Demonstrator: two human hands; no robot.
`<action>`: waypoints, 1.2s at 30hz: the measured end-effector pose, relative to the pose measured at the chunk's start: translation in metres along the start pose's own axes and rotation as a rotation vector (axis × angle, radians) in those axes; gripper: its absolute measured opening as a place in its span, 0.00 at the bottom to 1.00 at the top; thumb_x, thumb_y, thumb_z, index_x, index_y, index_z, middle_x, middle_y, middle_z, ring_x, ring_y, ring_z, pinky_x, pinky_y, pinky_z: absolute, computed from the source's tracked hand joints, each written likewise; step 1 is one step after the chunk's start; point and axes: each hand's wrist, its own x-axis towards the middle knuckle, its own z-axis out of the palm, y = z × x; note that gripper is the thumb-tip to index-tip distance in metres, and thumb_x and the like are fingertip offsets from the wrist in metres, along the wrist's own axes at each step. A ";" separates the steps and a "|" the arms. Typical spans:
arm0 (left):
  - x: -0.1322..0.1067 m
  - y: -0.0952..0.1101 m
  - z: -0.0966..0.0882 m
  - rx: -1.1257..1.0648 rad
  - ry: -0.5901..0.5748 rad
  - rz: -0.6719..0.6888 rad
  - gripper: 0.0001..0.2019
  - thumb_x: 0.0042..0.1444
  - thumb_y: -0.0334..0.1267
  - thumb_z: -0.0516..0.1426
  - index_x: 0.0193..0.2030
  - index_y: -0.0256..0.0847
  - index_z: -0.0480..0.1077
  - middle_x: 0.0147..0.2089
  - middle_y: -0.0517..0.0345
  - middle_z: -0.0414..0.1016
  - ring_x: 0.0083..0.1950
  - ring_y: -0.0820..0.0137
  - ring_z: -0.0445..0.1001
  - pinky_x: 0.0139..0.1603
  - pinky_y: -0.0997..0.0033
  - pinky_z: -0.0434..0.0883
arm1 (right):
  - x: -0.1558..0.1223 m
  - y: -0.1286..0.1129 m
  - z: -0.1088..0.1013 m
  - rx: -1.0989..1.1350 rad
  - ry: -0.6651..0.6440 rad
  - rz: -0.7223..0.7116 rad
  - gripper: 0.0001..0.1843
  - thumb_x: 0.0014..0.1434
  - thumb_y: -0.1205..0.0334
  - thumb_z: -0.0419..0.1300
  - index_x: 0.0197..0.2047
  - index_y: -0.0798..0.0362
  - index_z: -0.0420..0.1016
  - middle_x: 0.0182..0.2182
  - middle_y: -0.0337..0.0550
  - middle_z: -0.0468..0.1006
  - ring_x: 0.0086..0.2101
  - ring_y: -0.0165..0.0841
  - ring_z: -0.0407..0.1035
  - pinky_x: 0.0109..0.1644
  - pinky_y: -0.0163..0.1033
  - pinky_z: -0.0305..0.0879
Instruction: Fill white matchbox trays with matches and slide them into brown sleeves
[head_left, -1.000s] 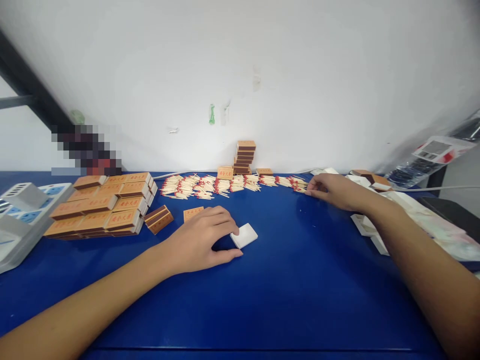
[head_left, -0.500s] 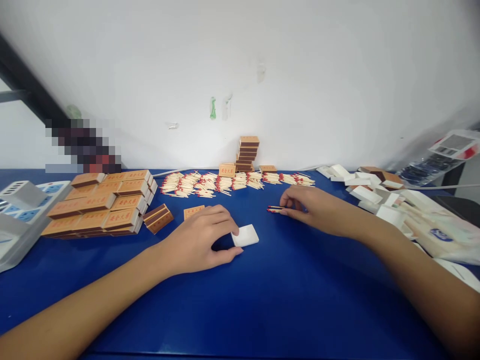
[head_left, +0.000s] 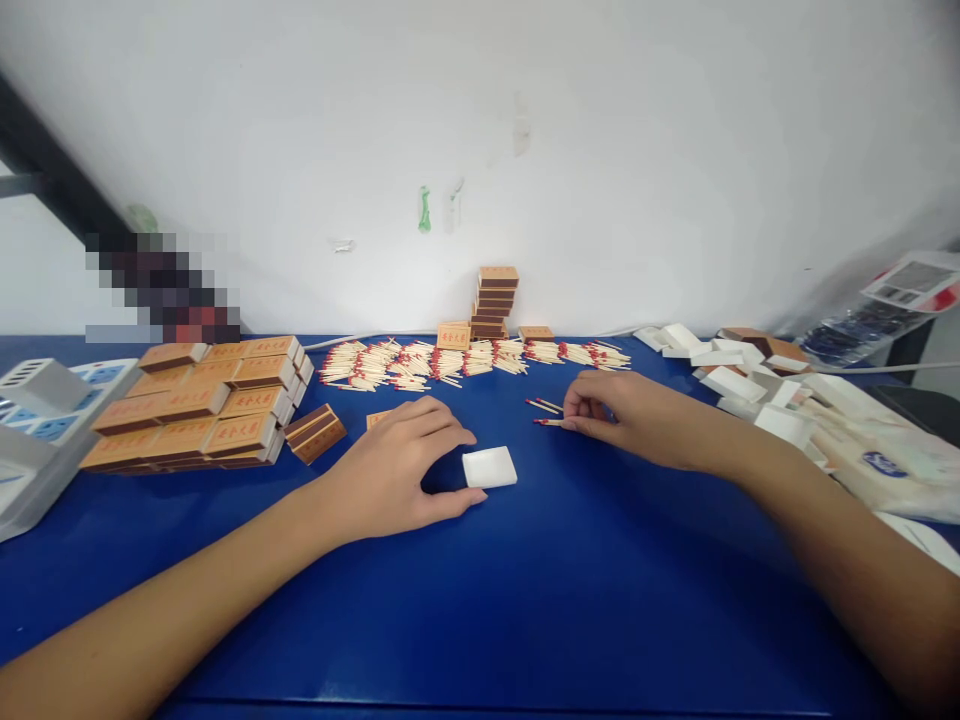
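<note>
White tray [head_left: 490,467] sits on the blue table [head_left: 487,600], between my hands; using it as reference. My left hand [head_left: 409,465] is at its left end, thumb and index finger spread around that end, nothing gripped; can't tell if the thumb tip touches it. My right hand [head_left: 630,415] is right of the tray and a bit beyond, thumb and fingers pinched on a few matches [head_left: 549,406], red heads pointing left.

Writing: left of the tray, well apart, stacked matchboxes [head_left: 187,400] carry red Chinese print, reads 安全火柴 on the clearer ones. Same kind of print on the propped matchbox [head_left: 453,336] beyond the tray, last character fuzzy. Tower of matchboxes [head_left: 496,300] just behind that one, dark strips facing me, top print too small. Loose matches [head_left: 412,365] run in a row beyond the tray. Right of the tray, well apart: soft pack [head_left: 883,463] with a blue oval logo, white lettering not legible; farther back, barcode label [head_left: 911,280] on clear plastic, text too small. Pile of white box parts [head_left: 739,355] is also right of the tray, farther back, unprinted where visible.
</note>
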 end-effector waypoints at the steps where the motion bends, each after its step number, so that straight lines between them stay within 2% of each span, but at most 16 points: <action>1: 0.000 0.000 0.000 -0.003 -0.004 0.005 0.18 0.65 0.49 0.68 0.54 0.41 0.78 0.51 0.50 0.82 0.56 0.55 0.78 0.56 0.54 0.75 | 0.000 0.000 0.000 0.003 -0.007 0.005 0.13 0.69 0.48 0.59 0.39 0.47 0.78 0.36 0.46 0.82 0.33 0.39 0.73 0.37 0.43 0.66; 5: 0.002 0.001 -0.001 -0.003 -0.015 0.009 0.13 0.66 0.49 0.67 0.49 0.42 0.79 0.49 0.51 0.81 0.55 0.57 0.77 0.53 0.57 0.74 | 0.000 -0.002 0.000 0.003 -0.023 -0.002 0.14 0.70 0.48 0.58 0.40 0.47 0.78 0.36 0.44 0.82 0.33 0.38 0.73 0.37 0.43 0.65; 17: 0.001 -0.001 0.001 -0.025 -0.016 0.016 0.12 0.67 0.47 0.66 0.51 0.43 0.79 0.50 0.51 0.81 0.54 0.58 0.77 0.54 0.56 0.74 | -0.002 -0.007 0.004 0.025 -0.023 0.006 0.15 0.70 0.46 0.58 0.38 0.46 0.77 0.36 0.46 0.82 0.33 0.40 0.73 0.36 0.44 0.65; 24: 0.001 0.000 -0.001 -0.025 -0.025 0.022 0.12 0.67 0.47 0.66 0.51 0.42 0.78 0.49 0.51 0.81 0.54 0.58 0.77 0.53 0.57 0.75 | -0.002 -0.005 0.006 0.009 0.008 0.011 0.15 0.69 0.44 0.59 0.43 0.47 0.76 0.35 0.43 0.79 0.32 0.37 0.70 0.35 0.42 0.62; 36: 0.003 -0.001 -0.001 -0.020 -0.015 0.036 0.13 0.67 0.47 0.66 0.50 0.41 0.79 0.48 0.51 0.81 0.53 0.58 0.77 0.53 0.56 0.75 | 0.000 -0.004 0.004 -0.021 0.025 -0.019 0.14 0.69 0.45 0.60 0.42 0.46 0.77 0.31 0.41 0.77 0.30 0.36 0.68 0.34 0.41 0.60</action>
